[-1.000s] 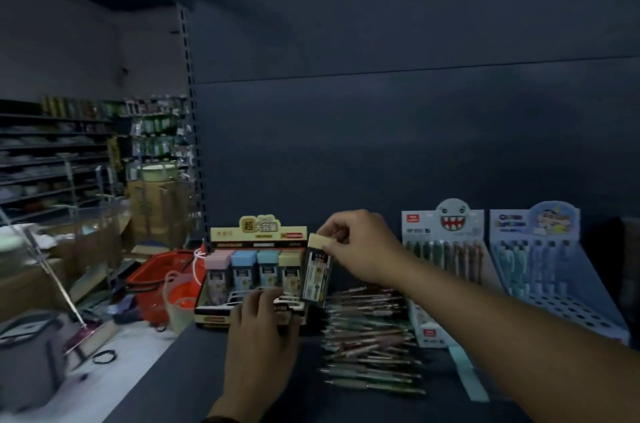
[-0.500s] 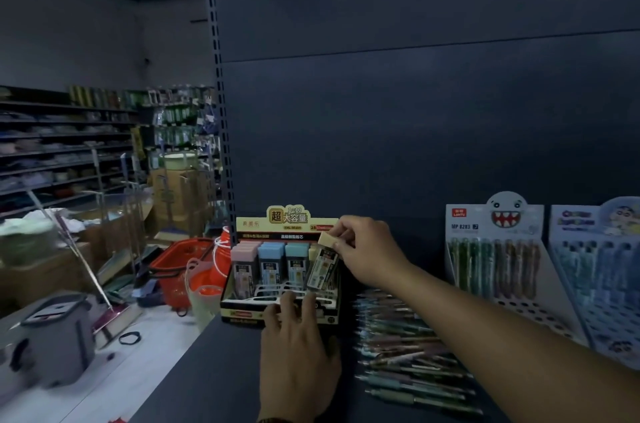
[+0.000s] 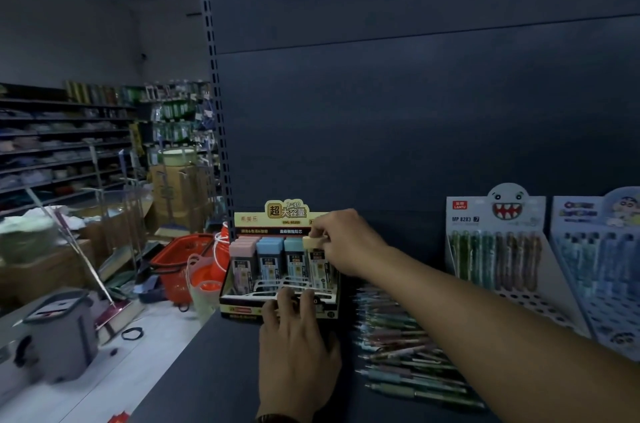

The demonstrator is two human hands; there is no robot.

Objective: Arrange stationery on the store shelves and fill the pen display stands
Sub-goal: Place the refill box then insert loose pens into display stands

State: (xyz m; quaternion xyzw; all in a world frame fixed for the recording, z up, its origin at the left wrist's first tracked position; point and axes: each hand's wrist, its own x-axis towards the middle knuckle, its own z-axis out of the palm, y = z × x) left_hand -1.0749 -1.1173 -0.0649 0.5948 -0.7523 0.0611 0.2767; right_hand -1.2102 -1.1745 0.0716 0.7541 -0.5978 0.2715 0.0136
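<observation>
The right hand (image 3: pixel 346 242) reaches in from the right and pinches the pale yellow cap of a yellow-capped lead case (image 3: pixel 320 272) between thumb and fingertips. The case stands upright in the rightmost of 4 columns in the lead-case display box (image 3: pixel 242 309), beside teal, blue and pink-capped cases, its lower end behind the white front rail. The left hand (image 3: pixel 298 350) lies palm down on the dark shelf (image 3: pixel 207 370), its straight fingers resting on the front edge of the box and gripping nothing. Just right of the box, under the right forearm, a loose pile of pens (image 3: pixel 398 350) lies on the shelf. Further right stand 2 pen display stands, the monster-face stand (image 3: pixel 498 259) holding a row of pens and the blue cartoon stand (image 3: pixel 599 259) next to it. A red shopping basket (image 3: pixel 180 263) sits on the floor to the left.
</observation>
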